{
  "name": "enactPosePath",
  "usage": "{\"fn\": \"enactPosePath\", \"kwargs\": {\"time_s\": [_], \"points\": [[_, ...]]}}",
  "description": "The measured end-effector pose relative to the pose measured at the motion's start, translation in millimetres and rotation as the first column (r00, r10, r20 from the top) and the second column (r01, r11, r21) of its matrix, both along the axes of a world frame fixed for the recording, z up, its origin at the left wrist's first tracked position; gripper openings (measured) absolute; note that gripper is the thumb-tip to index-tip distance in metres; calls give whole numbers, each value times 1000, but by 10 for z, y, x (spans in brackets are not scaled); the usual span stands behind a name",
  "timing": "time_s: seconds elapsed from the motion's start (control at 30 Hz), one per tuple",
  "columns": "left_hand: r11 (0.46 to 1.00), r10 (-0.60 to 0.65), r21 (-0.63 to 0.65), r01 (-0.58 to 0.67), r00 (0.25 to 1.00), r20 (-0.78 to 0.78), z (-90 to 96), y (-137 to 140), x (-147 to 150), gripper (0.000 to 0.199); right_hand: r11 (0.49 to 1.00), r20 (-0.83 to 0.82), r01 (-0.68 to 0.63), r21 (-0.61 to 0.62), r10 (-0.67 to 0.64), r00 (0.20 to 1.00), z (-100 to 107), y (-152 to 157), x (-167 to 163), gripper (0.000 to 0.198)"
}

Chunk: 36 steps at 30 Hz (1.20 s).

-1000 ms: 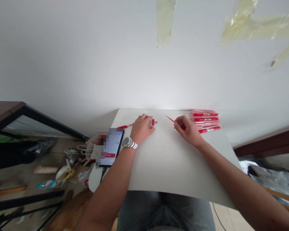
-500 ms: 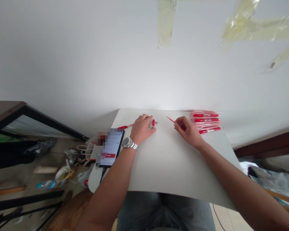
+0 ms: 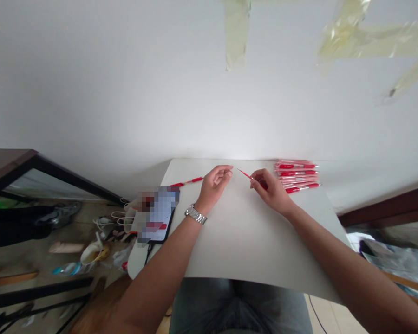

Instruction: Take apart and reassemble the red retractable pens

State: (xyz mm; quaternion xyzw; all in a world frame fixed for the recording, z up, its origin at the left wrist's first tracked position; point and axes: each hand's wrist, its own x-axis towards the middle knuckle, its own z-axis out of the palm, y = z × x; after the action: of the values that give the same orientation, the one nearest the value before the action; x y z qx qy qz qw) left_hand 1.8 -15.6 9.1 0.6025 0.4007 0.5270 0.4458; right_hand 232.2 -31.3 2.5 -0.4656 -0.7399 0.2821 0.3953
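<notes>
Toward the back edge of the worktop (image 3: 237, 241), the left hand (image 3: 214, 183) has shifted right; whether it pinches anything cannot be told. The right hand (image 3: 253, 179) pinches a red refill (image 3: 244, 173), tip just beside the left hand, apparently within working reach.

Right hand (image 3: 272, 190) holds a thin red rod (image 3: 244, 174) (tip toward the left hand (image 3: 213, 184)).

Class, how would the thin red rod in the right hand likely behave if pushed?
The thin red rod is probably stiff, jutting straight from the right hand. Being so slender, it is likely light and might bend if forced.
</notes>
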Motion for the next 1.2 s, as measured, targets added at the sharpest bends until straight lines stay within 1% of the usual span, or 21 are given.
{"fn": "enactPosePath", "kwargs": {"time_s": [0.17,0.33,0.47,0.63,0.87,1.2], "points": [[995,-76,-60,81,994,83,-36,-54,103,33,1000,-21,-30,-8,30,999,-1,-7,-14,27],[990,-118,-69,126,987,111,-93,-73,161,35,999,-6,-47,-1,47,999,-3,-22,-21,28],[985,-140,-82,152,981,136,-95,-92,189,36,998,6,-57,8,57,998,-3,-26,-28,26],[982,-144,-98,161,976,161,-91,-103,208,33,999,30,-51,14,51,998,-32,-22,-31,25],[987,-114,-99,127,985,127,-95,-93,199,32,999,72,-17,29,15,997,-52,-15,-29,25],[986,-114,-93,135,972,207,-115,-74,209,30,999,81,0,36,-3,997,-23,-31,-48,29]]}}
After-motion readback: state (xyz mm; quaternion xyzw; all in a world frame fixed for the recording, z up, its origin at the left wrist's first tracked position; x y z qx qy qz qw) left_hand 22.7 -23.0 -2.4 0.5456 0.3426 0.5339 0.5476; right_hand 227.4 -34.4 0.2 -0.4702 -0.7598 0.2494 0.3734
